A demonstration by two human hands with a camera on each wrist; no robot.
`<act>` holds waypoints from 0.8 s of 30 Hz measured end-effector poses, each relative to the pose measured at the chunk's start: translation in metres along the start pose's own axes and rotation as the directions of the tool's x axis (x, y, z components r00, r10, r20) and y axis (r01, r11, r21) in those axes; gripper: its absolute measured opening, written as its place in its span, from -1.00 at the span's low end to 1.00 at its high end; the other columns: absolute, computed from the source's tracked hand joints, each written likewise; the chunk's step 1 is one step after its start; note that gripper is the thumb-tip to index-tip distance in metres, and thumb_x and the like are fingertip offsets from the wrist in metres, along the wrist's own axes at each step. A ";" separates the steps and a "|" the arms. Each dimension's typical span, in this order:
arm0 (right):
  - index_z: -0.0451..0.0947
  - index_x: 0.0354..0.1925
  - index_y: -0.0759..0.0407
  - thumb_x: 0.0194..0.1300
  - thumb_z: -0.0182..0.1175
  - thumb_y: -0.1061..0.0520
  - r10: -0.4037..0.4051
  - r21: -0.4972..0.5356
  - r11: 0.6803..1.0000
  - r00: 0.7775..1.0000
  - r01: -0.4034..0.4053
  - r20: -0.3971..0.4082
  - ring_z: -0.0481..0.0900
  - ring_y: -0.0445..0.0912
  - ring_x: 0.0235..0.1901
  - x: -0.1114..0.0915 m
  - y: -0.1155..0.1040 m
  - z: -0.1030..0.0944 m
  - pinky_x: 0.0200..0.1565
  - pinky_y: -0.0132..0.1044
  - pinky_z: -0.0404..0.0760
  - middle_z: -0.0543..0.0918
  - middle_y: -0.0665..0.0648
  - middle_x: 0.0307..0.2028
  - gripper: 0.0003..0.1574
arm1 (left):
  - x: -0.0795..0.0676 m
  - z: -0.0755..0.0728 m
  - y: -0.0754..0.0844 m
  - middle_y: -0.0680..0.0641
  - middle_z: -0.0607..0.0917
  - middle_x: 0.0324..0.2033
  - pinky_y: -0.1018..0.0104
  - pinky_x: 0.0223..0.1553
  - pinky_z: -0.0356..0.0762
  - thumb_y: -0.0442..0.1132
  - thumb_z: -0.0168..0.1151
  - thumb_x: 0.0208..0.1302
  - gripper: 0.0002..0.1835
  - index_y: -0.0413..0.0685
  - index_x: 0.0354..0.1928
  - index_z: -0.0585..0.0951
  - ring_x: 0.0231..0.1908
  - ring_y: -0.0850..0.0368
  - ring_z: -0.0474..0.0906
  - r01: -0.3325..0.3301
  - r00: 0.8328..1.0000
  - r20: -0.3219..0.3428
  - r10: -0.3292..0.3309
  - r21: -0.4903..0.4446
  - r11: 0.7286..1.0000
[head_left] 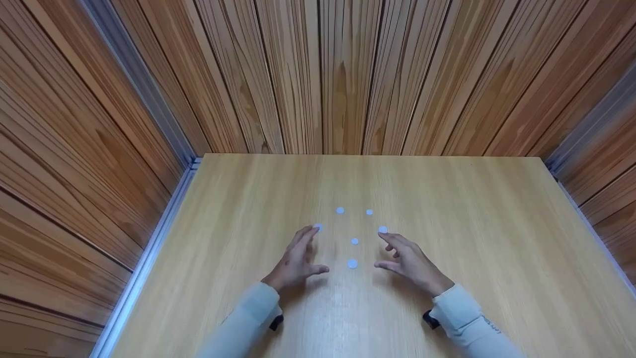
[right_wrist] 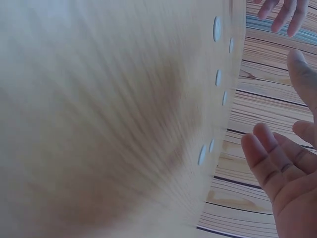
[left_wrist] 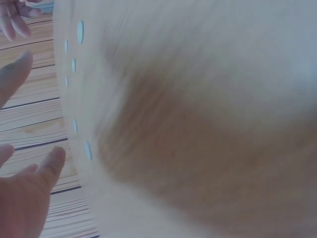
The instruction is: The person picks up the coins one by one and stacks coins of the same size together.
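Several flat, pale round discs lie spread on the wooden table in the head view. The largest-looking disc point(head_left: 352, 263) is nearest the person, and a smaller disc point(head_left: 355, 241) sits just beyond it. My left hand point(head_left: 297, 258) hovers over the table with thumb and fingers apart, its fingertips overlapping the left disc point(head_left: 319, 227). Mirroring it, my right hand point(head_left: 413, 261) has its index fingertip at the edge of the right disc point(head_left: 383, 229). Farther back are two more, a left one point(head_left: 340, 211) and a right one point(head_left: 369, 212). Neither hand holds anything.
The table point(head_left: 447, 199) ends at a wood-plank back wall point(head_left: 343, 74). A metal rail point(head_left: 144, 278) runs along its left edge beside another plank wall point(head_left: 59, 174). Both forearms wear light sleeves point(head_left: 246, 318) with dark straps at the wrists.
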State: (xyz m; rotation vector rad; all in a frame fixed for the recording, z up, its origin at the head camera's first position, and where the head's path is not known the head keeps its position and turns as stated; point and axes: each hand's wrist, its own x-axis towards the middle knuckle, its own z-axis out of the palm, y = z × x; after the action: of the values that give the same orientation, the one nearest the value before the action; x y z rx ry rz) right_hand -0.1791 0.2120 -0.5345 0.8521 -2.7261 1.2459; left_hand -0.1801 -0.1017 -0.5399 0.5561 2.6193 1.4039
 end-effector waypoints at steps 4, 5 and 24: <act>0.37 0.32 0.43 0.15 0.47 0.17 0.000 0.010 1.000 1.000 0.000 -0.017 0.62 0.14 -0.16 0.003 0.000 0.007 -0.20 -0.16 0.65 0.58 0.34 0.10 -0.15 | 0.002 0.007 0.000 -0.30 0.16 0.45 0.02 0.25 0.38 -0.27 0.56 0.06 -0.02 -0.17 0.48 0.20 0.34 -0.23 0.33 0.000 1.000 -0.005 0.000 -0.062 0.998; 0.38 0.30 0.45 0.15 0.47 0.18 0.008 0.019 1.000 1.000 -0.008 -0.020 0.63 0.13 -0.17 0.003 0.000 0.008 -0.20 -0.17 0.66 0.59 0.34 0.09 -0.16 | 0.003 0.008 -0.001 -0.28 0.18 0.45 0.03 0.25 0.39 -0.28 0.55 0.06 -0.03 -0.17 0.47 0.22 0.33 -0.22 0.34 0.003 1.000 -0.006 -0.004 -0.081 0.997; 0.40 0.26 0.47 0.21 0.41 0.25 0.195 0.255 0.948 0.981 -0.193 0.015 0.69 0.07 -0.16 0.015 0.002 0.033 -0.15 -0.28 0.66 0.58 0.44 0.09 -0.28 | 0.017 0.034 -0.002 -0.21 0.53 0.20 0.20 0.04 0.59 -0.39 0.52 0.07 -0.31 -0.14 0.28 0.48 0.11 -0.10 0.58 0.163 0.987 0.036 -0.160 -0.310 0.937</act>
State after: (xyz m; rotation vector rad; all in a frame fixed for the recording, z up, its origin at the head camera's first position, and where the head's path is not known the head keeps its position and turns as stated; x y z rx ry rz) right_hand -0.1862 0.1824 -0.5550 0.5981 -2.7355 1.6625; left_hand -0.1875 -0.0697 -0.5593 0.2991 2.3040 1.7054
